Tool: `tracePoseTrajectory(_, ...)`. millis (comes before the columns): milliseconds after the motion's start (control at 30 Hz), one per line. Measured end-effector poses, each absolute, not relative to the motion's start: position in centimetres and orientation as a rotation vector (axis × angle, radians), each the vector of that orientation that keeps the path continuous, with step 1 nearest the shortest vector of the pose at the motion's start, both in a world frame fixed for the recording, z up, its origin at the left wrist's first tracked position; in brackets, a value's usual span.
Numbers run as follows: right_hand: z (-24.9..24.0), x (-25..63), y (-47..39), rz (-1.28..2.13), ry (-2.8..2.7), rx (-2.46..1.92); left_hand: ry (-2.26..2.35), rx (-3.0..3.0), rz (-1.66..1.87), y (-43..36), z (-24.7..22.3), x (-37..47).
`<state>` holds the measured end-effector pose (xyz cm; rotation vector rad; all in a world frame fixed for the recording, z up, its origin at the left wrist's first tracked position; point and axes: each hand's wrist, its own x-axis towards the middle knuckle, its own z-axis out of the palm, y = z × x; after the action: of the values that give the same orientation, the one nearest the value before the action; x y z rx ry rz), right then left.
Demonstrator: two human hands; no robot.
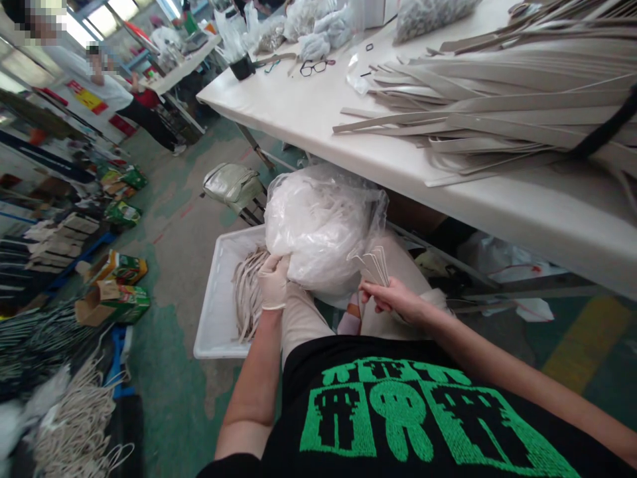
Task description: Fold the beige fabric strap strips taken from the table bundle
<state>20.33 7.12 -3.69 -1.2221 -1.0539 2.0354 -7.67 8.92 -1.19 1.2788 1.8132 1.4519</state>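
A large clear plastic bag (318, 222) with pale contents rests on my lap. My left hand (275, 280), in a whitish glove, is closed on the lower left edge of the bag. Bare and closed, my right hand (391, 299) grips several beige strips (374, 267) that stick up from the fingers, just right of the bag. At my left a white plastic bin (213, 305) holds long beige strips (247, 292). More beige strips (497, 99) lie in a large bundle on the table.
The white table (279, 103) runs across the front and right, with glasses (314, 68) and plastic bags on it. A covered stool (233, 184) stands beyond the bin. Open boxes (112, 299) and heaped cords (79, 425) lie at left. Two people are at the far left.
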Motion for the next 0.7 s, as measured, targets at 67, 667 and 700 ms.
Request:
tracePoseTrajectory(67, -3.1, 20.3, 7.4, 2.099, -0.961, -1.176, 1.715, 1.564, 1.484, 6.2, -0.7, -6.6)
tracePoseTrajectory(667, -2.1, 15.2, 7.8, 2.560, -0.960, -0.796, 1.418, 2.857, 1.073, -0.7, 0.2, -3.5)
tracePoseTrajectory(700, -2.0, 15.2, 8.0, 2.517, -0.971, -0.837, 1.401, 2.867, 1.066, -0.7, 0.4, -3.5)
